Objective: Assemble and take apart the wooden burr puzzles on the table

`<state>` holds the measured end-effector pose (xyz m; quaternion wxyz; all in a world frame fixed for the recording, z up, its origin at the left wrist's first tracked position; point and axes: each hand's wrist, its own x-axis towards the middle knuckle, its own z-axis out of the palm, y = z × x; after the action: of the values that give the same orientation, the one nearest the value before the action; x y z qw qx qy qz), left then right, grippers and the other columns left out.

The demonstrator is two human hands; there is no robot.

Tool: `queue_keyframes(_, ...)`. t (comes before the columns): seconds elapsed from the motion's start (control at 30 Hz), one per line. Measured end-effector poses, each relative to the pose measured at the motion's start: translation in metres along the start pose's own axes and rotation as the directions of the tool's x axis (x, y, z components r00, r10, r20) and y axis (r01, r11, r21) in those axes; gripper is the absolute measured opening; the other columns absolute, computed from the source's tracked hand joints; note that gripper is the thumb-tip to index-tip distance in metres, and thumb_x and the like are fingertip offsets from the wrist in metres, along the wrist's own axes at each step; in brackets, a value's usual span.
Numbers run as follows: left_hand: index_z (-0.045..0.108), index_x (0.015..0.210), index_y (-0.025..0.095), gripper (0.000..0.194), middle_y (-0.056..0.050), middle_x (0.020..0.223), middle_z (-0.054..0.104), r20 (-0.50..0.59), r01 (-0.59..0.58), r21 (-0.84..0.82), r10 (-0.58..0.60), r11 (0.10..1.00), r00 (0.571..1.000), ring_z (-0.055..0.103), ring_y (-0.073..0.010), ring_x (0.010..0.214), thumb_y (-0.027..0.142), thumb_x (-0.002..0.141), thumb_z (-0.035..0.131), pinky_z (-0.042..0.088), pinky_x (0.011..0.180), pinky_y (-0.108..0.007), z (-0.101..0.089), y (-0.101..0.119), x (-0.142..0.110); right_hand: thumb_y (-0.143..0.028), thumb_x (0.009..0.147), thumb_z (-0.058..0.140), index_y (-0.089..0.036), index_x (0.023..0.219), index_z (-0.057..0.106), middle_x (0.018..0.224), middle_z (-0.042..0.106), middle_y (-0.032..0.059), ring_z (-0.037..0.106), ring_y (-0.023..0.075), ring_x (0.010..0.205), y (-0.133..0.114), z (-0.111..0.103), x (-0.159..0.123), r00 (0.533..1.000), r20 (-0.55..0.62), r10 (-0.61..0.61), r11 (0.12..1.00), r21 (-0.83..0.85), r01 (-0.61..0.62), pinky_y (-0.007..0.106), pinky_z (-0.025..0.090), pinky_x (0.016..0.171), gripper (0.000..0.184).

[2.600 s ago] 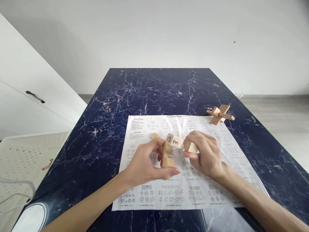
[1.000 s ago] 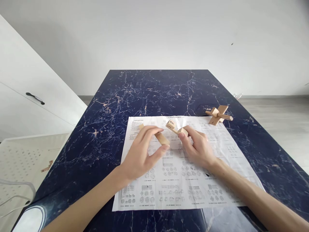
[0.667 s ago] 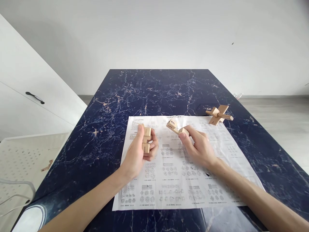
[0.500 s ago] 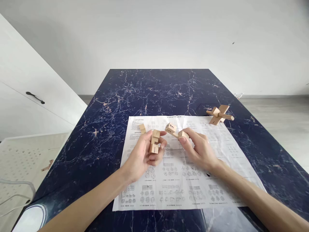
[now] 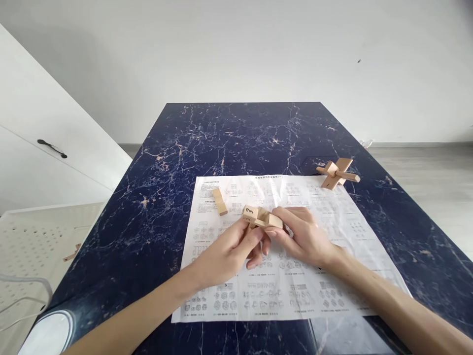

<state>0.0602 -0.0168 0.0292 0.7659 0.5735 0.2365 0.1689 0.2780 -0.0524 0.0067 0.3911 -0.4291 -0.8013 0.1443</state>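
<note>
A pale notched wooden puzzle piece marked 3 (image 5: 250,213) is held between both hands above the paper sheet. My right hand (image 5: 301,231) is closed, pinching the piece's right end between thumb and fingers. On the other side my left hand (image 5: 231,251) is closed too, with its thumb against the underside near the middle. The other notched piece seen earlier in my left hand is mostly hidden behind the fingers, so how the two fit together cannot be made out. A plain wooden bar (image 5: 219,201) lies on the sheet just beyond my left hand.
Under the hands a creased instruction sheet (image 5: 332,281) with printed diagrams covers part of the dark marbled table (image 5: 236,138). An assembled wooden cross-shaped puzzle (image 5: 335,174) stands at the sheet's far right corner. To the left are a white cabinet (image 5: 44,108) and a perforated white surface (image 5: 33,241).
My hands have come together. The piece marked 3 has moved left and down to meet the left hand, whose own notched piece has turned largely out of sight. The bar shows fully now.
</note>
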Motion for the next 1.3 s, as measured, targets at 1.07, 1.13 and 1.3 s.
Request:
queue_keyframes(1.07,0.065,0.112,0.019,0.017,-0.002,0.093,0.058,0.0,-0.147,0.02,0.147,0.989,0.989,0.042,-0.0121,0.069,0.035,0.108,0.063,0.038,0.063,-0.029,-0.013,0.0,-0.003,-0.052,0.117,0.043,-0.018,0.085,0.069,0.061,0.048,-0.0063,0.037,0.009,0.049,-0.01,-0.013,0.009,0.927,0.286,0.244,0.839,0.418,-0.35,0.026,0.032,0.05,0.053)
queue_keyframes(1.13,0.065,0.115,0.019,0.02,-0.003,0.096,0.061,0.001,-0.133,0.03,0.133,0.991,0.991,0.044,-0.0119,0.067,0.038,0.108,0.064,0.039,0.061,-0.029,-0.013,0.001,-0.003,-0.055,0.116,0.043,-0.018,0.083,0.068,0.06,0.046,-0.0062,0.037,0.0092,0.049,-0.009,-0.013,0.009,0.92,0.297,0.257,0.816,0.444,-0.371,0.026,0.032,0.051,0.056)
queue_keyframes(1.3,0.067,0.097,0.016,0.05,-0.003,0.078,0.064,-0.089,-0.108,0.199,0.127,0.974,0.988,0.056,-0.0145,0.064,0.058,0.113,0.045,0.049,0.06,-0.029,-0.006,0.005,0.0,-0.058,0.115,0.041,-0.019,0.08,0.064,0.062,0.048,-0.0051,0.039,0.01,0.052,-0.006,-0.01,0.01,0.884,0.334,0.326,0.838,0.332,-0.434,0.027,0.032,0.053,0.058)
